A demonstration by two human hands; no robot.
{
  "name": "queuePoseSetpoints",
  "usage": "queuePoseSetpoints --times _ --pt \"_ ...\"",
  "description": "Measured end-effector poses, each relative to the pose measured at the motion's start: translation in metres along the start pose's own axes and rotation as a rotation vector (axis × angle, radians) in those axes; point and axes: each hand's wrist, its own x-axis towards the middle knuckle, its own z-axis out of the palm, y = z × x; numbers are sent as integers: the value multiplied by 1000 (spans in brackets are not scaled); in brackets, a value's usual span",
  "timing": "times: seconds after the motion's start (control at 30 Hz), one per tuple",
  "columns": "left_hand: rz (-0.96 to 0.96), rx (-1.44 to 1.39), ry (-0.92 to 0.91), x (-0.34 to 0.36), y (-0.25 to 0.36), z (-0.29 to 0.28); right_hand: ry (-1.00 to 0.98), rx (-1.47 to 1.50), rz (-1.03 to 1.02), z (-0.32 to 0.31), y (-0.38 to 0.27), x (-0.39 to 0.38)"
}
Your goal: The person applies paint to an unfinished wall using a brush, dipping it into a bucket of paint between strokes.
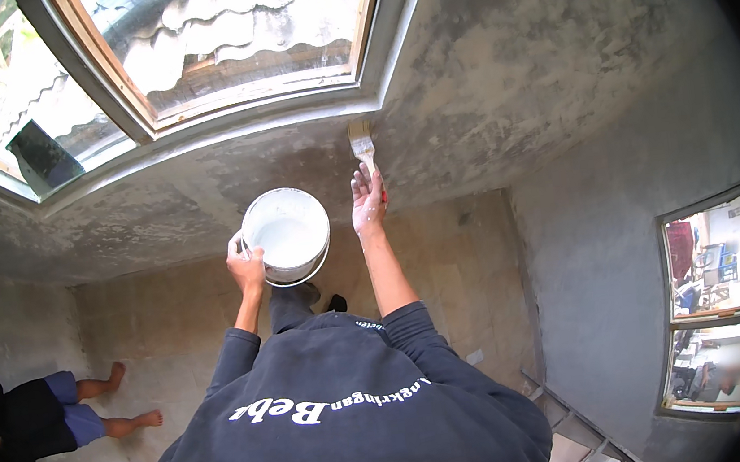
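Observation:
My left hand (245, 264) grips the rim and side of a white bucket (313, 266), its thumb over the edge. Pale whitish liquid, like thin paint, lies inside, and the wire handle hangs down along the near side. To the right, my right hand (368, 197) holds a paintbrush (362, 141) by its handle, palm partly turned up. The brush's pale bristles touch or nearly touch the grey, patchy wall (467, 122) just below the window's lower right corner. White specks of paint dot my right wrist.
A wooden-framed window (248, 99) fills the upper left, a dark flat piece (45, 157) at its left pane. Another person (46, 414) in black top and blue shorts is at the far left. A second window (718, 262) is right; a ladder-like frame (580, 425) stands lower right.

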Motion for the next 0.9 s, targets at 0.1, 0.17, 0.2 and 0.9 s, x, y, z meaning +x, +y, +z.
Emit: queuePoseSetpoints --times 0.1,0.17,0.2,0.9 --pt "34 20 8 3 -10 0 47 13 42 -17 18 7" --pt "62 3 13 6 -13 -1 66 15 64 -31 28 8" --pt "69 42 2 7 -15 -3 90 18 84 -40 33 10" --pt "16 21 7 7 -1 -9 19 -9 68 -15 -13 4"
